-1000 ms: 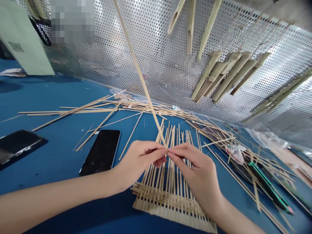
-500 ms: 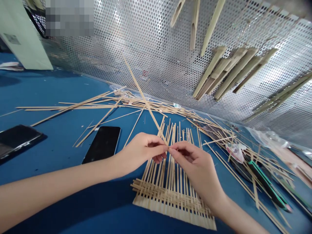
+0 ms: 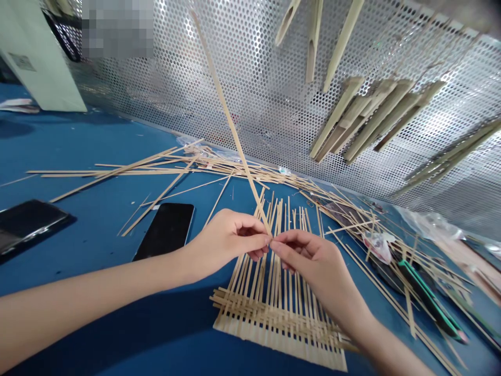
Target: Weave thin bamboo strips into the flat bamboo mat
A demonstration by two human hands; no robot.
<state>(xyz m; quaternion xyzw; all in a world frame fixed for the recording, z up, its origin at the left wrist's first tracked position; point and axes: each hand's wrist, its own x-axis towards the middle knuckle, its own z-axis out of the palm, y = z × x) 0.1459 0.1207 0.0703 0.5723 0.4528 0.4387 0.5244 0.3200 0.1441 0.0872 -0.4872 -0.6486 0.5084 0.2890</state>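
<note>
Both hands [image 3: 274, 250] are raised over the weaving, their fingertips meeting at the foot of a long bamboo strip [image 3: 230, 130]. The left hand [image 3: 225, 243] is curled, its thumb and fingers drawn in, and the right hand [image 3: 317, 266] comes in from the other side with thumb and forefinger closed. Between them they pinch the strip's lower end, though which fingers carry it is hard to tell, since the fingertips almost cover it. The strip rises at a slant toward the far left, its upper end free in the air. Just beneath the hands lies a flat bamboo weave [image 3: 270, 318], with thin parallel strips running near to far and several cross strips threaded through its near part; its far ends stand loose and unwoven. The weave rests on a blue worktop [image 3: 86, 136]. Loose bamboo strips [image 3: 136, 173] lie scattered in a long band beyond it, curving round to the right side. To the left of the weave lie two black smartphones, one [image 3: 166, 231] close to the left hand and one [image 3: 27, 219] at the far left edge. On the right, a green-edged tool [image 3: 428, 300] lies among the strips. Along the far edge stands a perforated metal panel [image 3: 235, 78], with split bamboo pieces [image 3: 376, 119] leaning against it.
</note>
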